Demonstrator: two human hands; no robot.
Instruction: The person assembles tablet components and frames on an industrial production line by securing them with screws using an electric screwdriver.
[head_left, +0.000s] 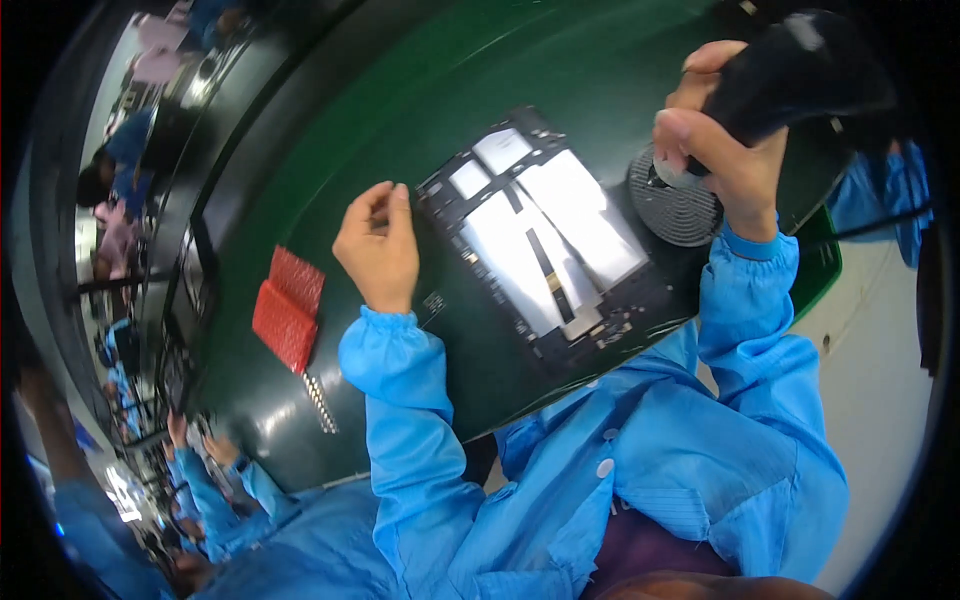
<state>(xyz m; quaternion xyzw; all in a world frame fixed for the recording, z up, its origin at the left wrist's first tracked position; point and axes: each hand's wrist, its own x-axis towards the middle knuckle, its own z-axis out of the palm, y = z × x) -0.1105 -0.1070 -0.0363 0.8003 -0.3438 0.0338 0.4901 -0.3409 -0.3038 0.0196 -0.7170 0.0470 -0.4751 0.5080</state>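
Note:
My left hand (380, 248) hovers over the green table, its fingers curled in toward the thumb, and nothing shows between them. To its right lies an opened tablet-like device (545, 235), with silvery flat battery panels, a dark frame and a dark ribbon strip down the middle. My right hand (730, 150) is wrapped round a bulky black handheld tool (800, 75) at the upper right; its exact kind cannot be made out. Below that hand sits a round, ribbed dark grey base (672, 205), partly covered by my fingers.
Red bubble-wrap pouches (288, 318) lie on the left of the green table (480, 60), beside a strip of small metallic pieces (320, 402). A green bin (820, 262) stands past the right edge. Another person's hands (218, 448) show at lower left.

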